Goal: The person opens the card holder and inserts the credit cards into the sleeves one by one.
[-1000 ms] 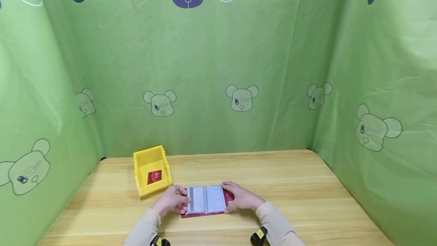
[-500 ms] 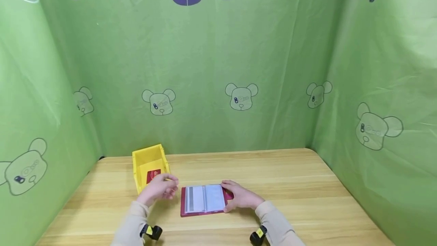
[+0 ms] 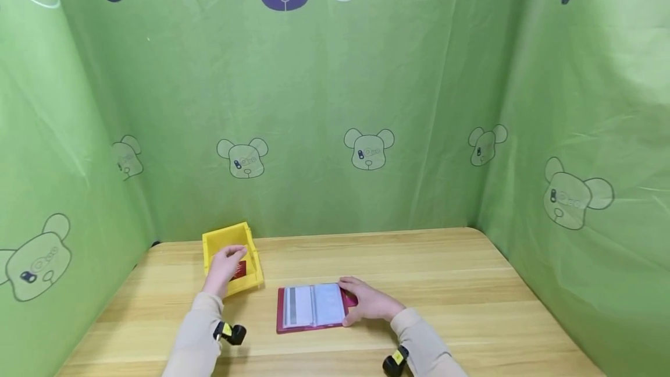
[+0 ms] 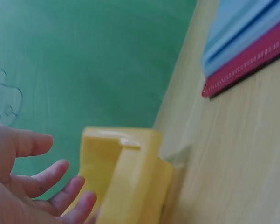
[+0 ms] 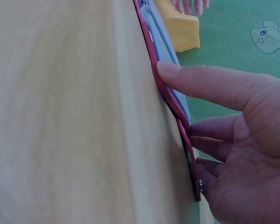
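A yellow bin [image 3: 253,285] stands at the back left with a red card [image 3: 241,270] lying in it. My left hand [image 3: 224,269] is over the bin and partly covers the card. In the left wrist view its fingers [image 4: 67,191] are loosely bent and spread, holding nothing. An opened card holder [image 3: 328,304] with a red cover and clear sleeves lies flat to the right of the bin. My right hand [image 3: 373,301] grips its right end, thumb on the near edge and fingers at the far edge. A snap [image 5: 201,185] shows on its closing tab.
The wooden table [image 3: 419,272] carries both things. Green printed curtain [image 3: 335,202] encloses it at the back and both sides. Each wrist wears a small black camera, such as the left camera [image 3: 237,334].
My left hand has let go of the card holder's left side and moved left and away from me, over the bin. The right hand has kept its hold on the card holder.
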The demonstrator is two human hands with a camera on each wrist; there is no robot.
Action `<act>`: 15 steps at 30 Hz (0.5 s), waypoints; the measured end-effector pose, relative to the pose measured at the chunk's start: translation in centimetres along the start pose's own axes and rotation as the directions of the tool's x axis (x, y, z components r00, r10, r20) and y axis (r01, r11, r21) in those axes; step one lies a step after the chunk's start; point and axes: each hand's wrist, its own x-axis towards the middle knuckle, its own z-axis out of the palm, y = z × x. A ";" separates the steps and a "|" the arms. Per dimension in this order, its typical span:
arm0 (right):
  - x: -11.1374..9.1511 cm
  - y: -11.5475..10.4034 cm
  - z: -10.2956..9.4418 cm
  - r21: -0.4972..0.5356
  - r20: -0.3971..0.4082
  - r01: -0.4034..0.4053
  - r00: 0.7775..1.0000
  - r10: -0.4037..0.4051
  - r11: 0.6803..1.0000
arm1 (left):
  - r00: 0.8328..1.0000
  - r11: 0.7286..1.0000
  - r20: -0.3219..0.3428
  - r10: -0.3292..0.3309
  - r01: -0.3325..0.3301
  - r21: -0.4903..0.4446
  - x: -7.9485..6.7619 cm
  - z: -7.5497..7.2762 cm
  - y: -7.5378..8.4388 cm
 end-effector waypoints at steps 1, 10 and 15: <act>0.0 0.0 0.0 -0.001 0.000 0.001 1.000 -0.001 1.000 | 1.000 1.000 -0.006 -0.004 0.004 0.008 0.3 0.0 -0.2; 0.0 0.1 0.0 -0.008 0.001 0.004 1.000 -0.004 1.000 | 0.997 0.999 -0.056 -0.045 0.046 0.024 2.2 -0.2 -1.9; 0.0 0.1 0.0 -0.003 0.001 0.006 1.000 -0.006 1.000 | 0.996 0.997 -0.051 -0.073 0.071 -0.029 2.3 -0.2 -1.7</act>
